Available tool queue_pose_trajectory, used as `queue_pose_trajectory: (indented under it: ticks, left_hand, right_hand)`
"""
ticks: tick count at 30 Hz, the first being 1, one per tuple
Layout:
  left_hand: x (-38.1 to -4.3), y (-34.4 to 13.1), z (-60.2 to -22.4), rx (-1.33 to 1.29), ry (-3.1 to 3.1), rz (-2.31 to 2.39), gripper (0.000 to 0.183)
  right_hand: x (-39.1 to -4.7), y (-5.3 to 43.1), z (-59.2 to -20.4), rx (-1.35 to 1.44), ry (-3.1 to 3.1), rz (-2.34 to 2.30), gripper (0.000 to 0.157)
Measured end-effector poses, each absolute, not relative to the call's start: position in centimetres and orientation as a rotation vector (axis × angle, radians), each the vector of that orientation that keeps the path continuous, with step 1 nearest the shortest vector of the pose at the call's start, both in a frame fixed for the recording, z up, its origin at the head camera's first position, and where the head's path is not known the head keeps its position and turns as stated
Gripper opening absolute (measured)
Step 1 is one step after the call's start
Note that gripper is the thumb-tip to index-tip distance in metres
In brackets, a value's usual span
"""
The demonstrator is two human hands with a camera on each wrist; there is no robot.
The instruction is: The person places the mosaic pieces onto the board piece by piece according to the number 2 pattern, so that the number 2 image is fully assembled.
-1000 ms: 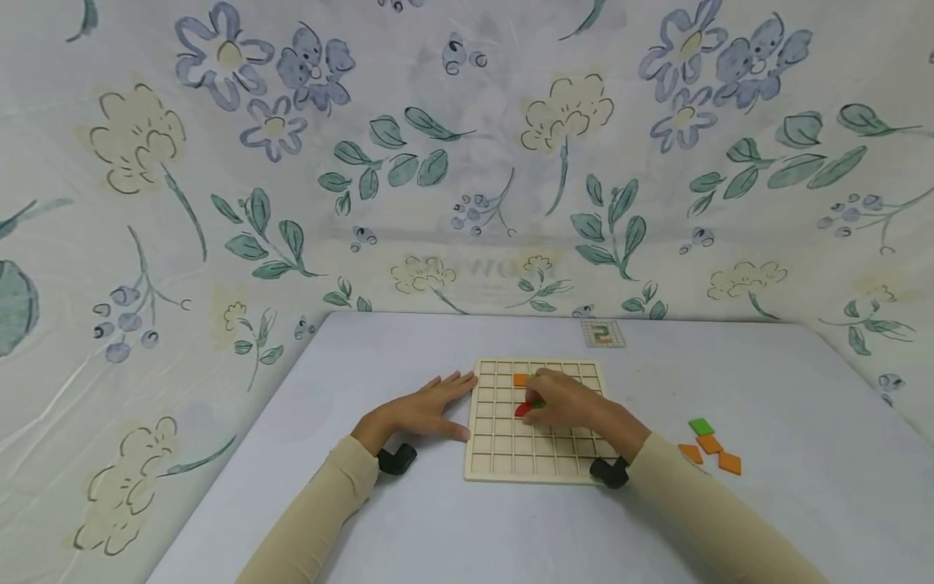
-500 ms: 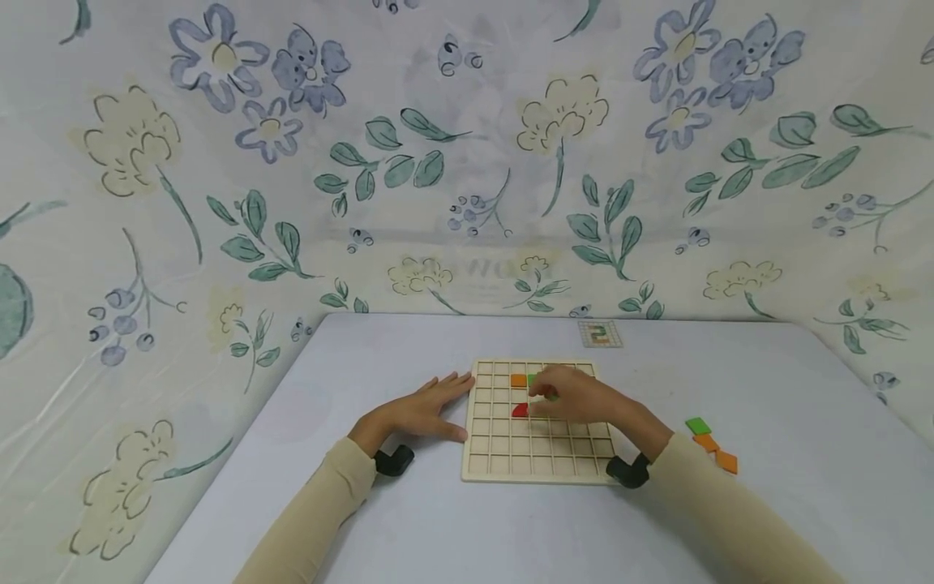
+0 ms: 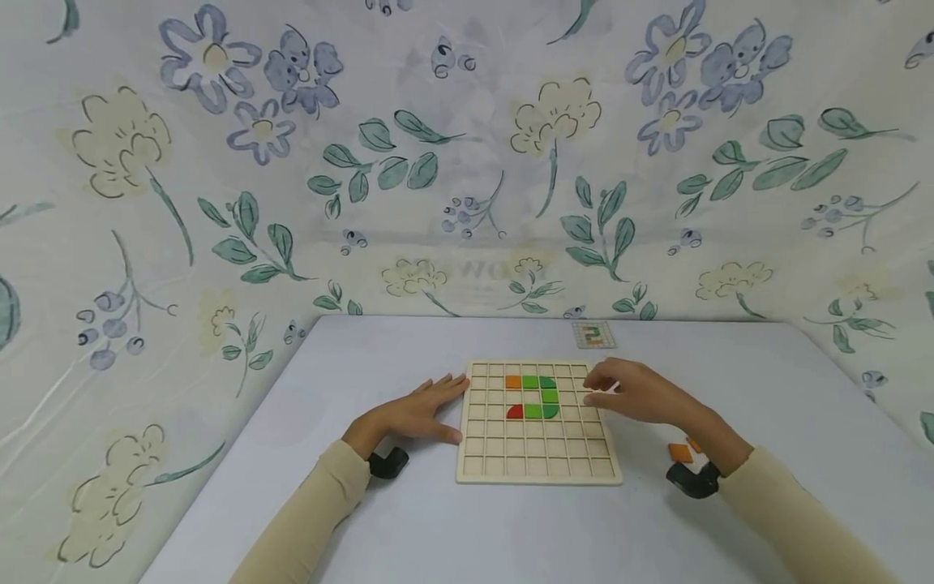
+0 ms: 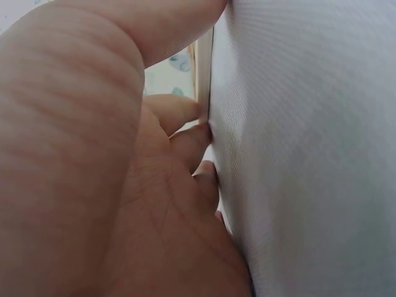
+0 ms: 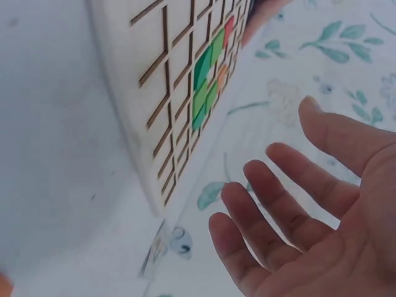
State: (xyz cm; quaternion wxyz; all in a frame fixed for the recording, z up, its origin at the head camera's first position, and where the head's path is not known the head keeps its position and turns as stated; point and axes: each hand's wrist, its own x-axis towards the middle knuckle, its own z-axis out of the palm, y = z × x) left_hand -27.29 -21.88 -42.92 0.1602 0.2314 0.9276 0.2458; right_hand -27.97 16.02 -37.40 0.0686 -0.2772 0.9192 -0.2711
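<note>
A wooden grid board is set near the middle of the tabletop, with seven coloured tiles seated toward its far edge. The board's left edge is touched by the left hand, its fingers spread and grasping nothing. The right hand is raised by the right edge, fingers released. Nearer the tabletop's right edge, orange tiles are partly hidden; a patterned card is placed at the far edge.

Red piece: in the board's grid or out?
In: the head view shows the red piece within one cell of the board, left of a green piece.
</note>
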Motion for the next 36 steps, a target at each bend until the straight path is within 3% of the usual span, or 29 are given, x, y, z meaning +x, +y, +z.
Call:
queue_pose_trajectory:
  ticks: [9,20,36]
  left_hand:
    - [-27.3,-21.9,-42.8,0.682,2.642,0.711,0.1]
    - [-27.3,-21.9,-42.9,0.658,2.634,0.718,0.1]
    - [-27.3,-21.8,-42.9,0.66,2.638,0.713,0.099]
  right_hand:
    - [-26.5,21.5,-37.3,-0.807,2.87,-0.806,0.024]
    - [-25.5,26.4,-38.6,-0.505,2.897,-0.807,0.028]
    - [-25.7,28.3,-40.9,-0.34,2.864,-0.745,0.04]
